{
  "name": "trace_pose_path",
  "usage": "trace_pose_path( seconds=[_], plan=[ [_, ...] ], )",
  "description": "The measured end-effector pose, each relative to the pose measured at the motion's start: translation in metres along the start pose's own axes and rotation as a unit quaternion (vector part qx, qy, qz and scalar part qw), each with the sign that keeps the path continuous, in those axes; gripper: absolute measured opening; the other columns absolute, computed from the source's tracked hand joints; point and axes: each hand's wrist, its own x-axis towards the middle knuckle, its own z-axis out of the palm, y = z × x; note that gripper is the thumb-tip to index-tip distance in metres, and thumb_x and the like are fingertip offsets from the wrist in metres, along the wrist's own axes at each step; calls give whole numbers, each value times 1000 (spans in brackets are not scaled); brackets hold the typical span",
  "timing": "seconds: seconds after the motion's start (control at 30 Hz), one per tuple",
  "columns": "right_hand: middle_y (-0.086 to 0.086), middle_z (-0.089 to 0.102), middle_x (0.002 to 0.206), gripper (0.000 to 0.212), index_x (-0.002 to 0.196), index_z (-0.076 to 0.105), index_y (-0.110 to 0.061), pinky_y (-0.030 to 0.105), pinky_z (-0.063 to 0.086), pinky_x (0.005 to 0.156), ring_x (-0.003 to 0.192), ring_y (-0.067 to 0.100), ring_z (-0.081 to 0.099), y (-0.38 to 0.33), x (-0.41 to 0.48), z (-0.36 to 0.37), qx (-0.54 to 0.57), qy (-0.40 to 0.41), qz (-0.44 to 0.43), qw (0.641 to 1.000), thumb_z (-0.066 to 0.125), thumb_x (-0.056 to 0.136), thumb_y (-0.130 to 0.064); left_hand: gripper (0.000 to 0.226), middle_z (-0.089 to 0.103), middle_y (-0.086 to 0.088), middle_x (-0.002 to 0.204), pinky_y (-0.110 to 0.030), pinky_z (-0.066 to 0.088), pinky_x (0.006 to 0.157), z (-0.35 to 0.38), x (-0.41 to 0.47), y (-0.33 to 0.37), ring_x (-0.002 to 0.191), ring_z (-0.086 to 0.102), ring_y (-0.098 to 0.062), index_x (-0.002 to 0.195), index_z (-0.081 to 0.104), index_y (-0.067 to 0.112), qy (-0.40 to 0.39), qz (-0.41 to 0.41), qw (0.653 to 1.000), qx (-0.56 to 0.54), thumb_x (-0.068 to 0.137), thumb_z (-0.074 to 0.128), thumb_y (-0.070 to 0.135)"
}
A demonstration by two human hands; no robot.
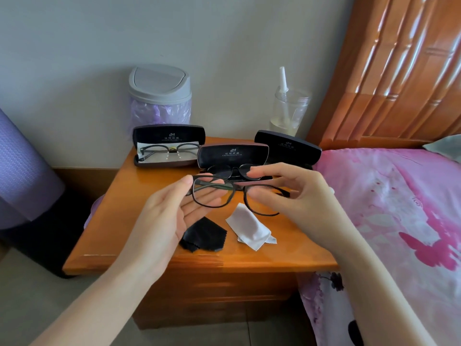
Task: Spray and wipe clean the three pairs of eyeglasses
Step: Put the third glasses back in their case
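Nearest us, two bare forearms reach forward to a single grip held above the wooden nightstand (pixel 124 233). We hold the black-framed glasses (pixel 239 188) between both hands. The left hand (pixel 172 211) pinches the left end of the frame between thumb and nearly straight fingers. The right hand (pixel 294 191) holds the right end, its fingers curled about the temple. The lenses face us, and the frame hangs clear of the tabletop. Directly below the grip lie a black cloth (pixel 203 236) and a white cloth (pixel 250 227), side by side and apart. Just beyond the grip stands an open case (pixel 233 152) with a dark pair (pixel 232 171) in it. Beyond and left of the grip, a second open case (pixel 169 136) holds a thin-rimmed pair (pixel 167 149). Beyond and right of it, a third case (pixel 287 146) stands open, its contents hidden by the right hand. The spray bottle (pixel 289 108) stands well beyond the grip, against the wall. We judge the work to be at an early step, since neither hand holds bottle or cloth. Hazards from here are as follows. Releasing one hand to fetch the bottle leaves the frame hanging from one end, and it may twist or drop onto the case beneath. A reach past the grip may knock an open lid. Fingertips close to the lenses may smear them. Spraying above the open cases would wet their linings.
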Motion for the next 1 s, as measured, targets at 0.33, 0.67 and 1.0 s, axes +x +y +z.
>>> trace_pose_path(
  seconds=[0.33,0.67,1.0],
  plan=[
    [-28,60,110,48,118,63,-34,9,46,82,104,-8,54,6,-2,-44,-165,-40,-77,983,79,74,-24,31,74,-12,102,-26,58,79,21,22,-14,97,71,-21,111,63,6,-1,-31,997,-74,101,37,20],
    [-9,68,101,46,120,64,-18,4,46,84,97,-8,61,24,29,-102,-230,-7,-107,967,77,76,-18,37,70,-6,116,-33,53,93,36,42,-26,109,66,-18,124,56,12,-49,-46,998,-6,101,32,26],
    [-1,69,103,41,119,64,-13,32,54,88,93,14,65,114,82,-115,-277,8,-16,961,75,80,-18,24,52,37,114,-4,35,90,25,38,-56,113,44,18,110,52,52,-115,84,869,475,86,51,49]
  ],
)
